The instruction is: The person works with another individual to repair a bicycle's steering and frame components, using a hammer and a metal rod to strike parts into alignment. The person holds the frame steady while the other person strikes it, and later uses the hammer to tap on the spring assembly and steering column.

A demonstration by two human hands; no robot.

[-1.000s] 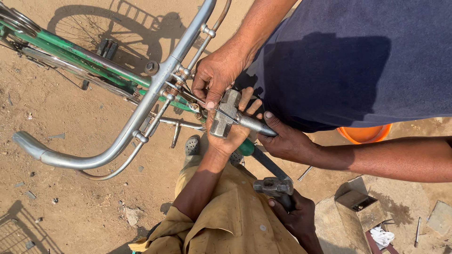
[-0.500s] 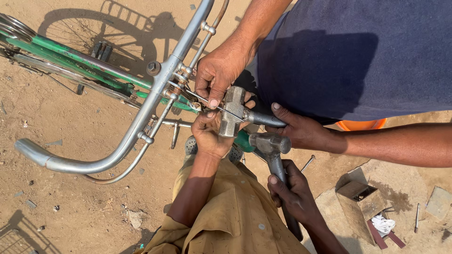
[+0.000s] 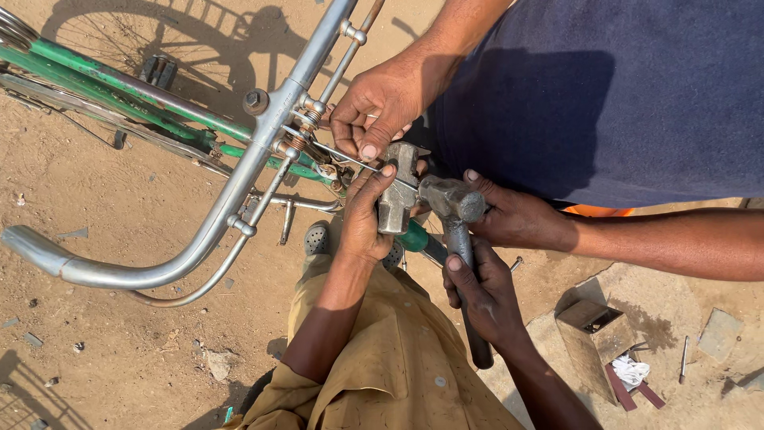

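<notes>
While I look down from the head camera, my left hand (image 3: 362, 215) is curled around a grey metal block (image 3: 395, 195), holding it up against the bicycle's handlebar (image 3: 231, 203) fittings near the middle of the scene. My right hand (image 3: 481, 295) is wrapped tight around the dark handle of a hammer (image 3: 454, 201), whose steel head sits just right of the block, touching or all but touching it; I cannot tell which. A thin rod (image 3: 344, 157) runs from the brake parts on the handlebar stem toward the top of the block.

Two other hands belong to a person in a blue shirt (image 3: 605, 95) standing on the far right. One of them (image 3: 374, 107) pinches the rod at the far side of the block; the other (image 3: 517, 215) rests just right of the hammer head, fingers beside it.

The green bicycle frame (image 3: 119, 84) stretches off to the far left over sandy ground (image 3: 119, 350). At the near right, a small open box (image 3: 593, 326) lies on a slab, with a white rag (image 3: 633, 370) beside it.
</notes>
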